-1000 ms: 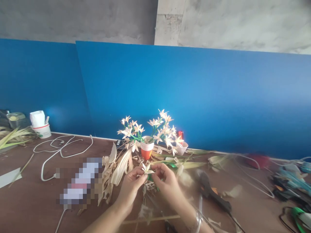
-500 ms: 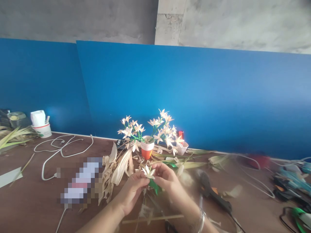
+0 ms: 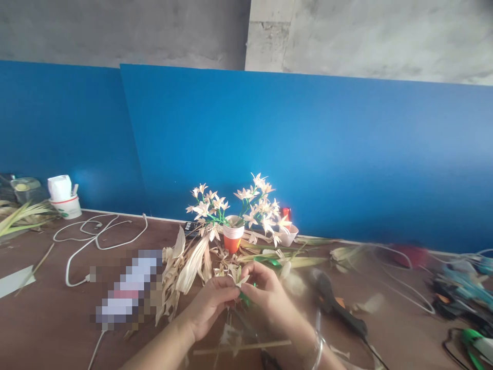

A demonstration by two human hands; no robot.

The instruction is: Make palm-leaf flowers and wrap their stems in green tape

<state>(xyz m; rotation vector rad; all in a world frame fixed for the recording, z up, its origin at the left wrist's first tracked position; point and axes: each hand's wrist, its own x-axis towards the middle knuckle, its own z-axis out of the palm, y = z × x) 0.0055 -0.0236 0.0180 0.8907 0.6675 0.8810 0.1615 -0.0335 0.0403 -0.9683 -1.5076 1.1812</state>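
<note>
Between my two hands is a pale husk flower [image 3: 242, 280], its petals partly hidden by my fingers. My left hand [image 3: 213, 304] pinches it low from the left, thumb against the fingers. My right hand [image 3: 265, 292] is closed on its right side, with a bit of green strip [image 3: 245, 298] showing below the fingertips. Just behind the hands stands an orange and white stack of paper cups [image 3: 233, 239] holding green stems with many cream flowers [image 3: 262, 208]. Dry corn husks [image 3: 194, 267] lie left of the cups.
A hot glue gun [image 3: 335, 303] lies right of my right arm. A blurred-out oblong [image 3: 129, 288] and a white cable [image 3: 82, 252] lie to the left. Farther left stands a white tub [image 3: 67, 207]. Blue panels [image 3: 288, 144] close off the back; clutter [image 3: 462, 293] fills the right.
The flower was lifted upright with open petals facing me half a second ago; now it is turned and more covered by my fingers. Both hands have drawn closer together around it.
</note>
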